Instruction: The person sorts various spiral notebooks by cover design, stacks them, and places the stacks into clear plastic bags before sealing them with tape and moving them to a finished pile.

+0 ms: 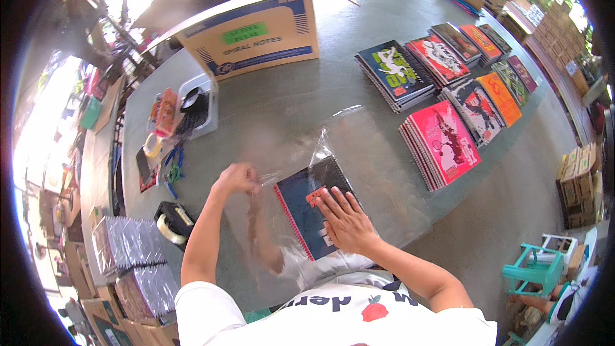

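Observation:
A dark blue spiral notebook (306, 208) with a red wire binding lies on the grey table (288, 96) in front of me. My right hand (346, 221) rests flat on its cover, fingers spread. My left hand (236, 178) is closed on the edge of a clear plastic sheet (359, 154), pulling it at the notebook's upper left corner. The sheet spreads over the table around and under the notebook.
Stacks of colourful spiral notebooks (442, 144) lie in rows at the right. An open cardboard box (256, 32) stands at the back. A tape dispenser (172, 221), tape roll (152, 145) and pens sit at the left, wrapped notebook piles (131, 247) at the lower left.

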### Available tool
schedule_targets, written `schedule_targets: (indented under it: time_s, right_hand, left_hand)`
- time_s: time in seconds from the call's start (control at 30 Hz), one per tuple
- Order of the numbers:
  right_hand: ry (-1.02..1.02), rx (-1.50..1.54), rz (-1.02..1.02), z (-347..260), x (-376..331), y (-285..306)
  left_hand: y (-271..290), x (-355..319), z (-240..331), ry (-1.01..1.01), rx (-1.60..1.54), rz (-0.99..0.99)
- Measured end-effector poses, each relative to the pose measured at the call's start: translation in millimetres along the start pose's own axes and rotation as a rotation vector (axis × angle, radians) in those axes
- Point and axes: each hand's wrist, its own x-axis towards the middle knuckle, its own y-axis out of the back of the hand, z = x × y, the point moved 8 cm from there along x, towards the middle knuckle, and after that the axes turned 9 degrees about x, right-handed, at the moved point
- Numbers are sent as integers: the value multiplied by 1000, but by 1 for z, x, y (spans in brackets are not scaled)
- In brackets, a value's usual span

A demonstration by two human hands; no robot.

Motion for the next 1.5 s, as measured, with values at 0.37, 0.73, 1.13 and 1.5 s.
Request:
schedule_targets:
  time_s: [0.37,0.73,1.13,1.5]
  right_hand:
    - [184,75,-225,11,41,13]
    - [278,47,-455,36,62,-2]
    - [323,84,-494,40,60,1]
    - [498,7,-423,39,79,-7]
  left_hand:
    - [-109,-143,64,346,-1526,-13]
    - [-99,-166,74,329,-1860,269]
    - [7,-146,148,39,-630,382]
    - [-34,-74,212,-163,-306,276]
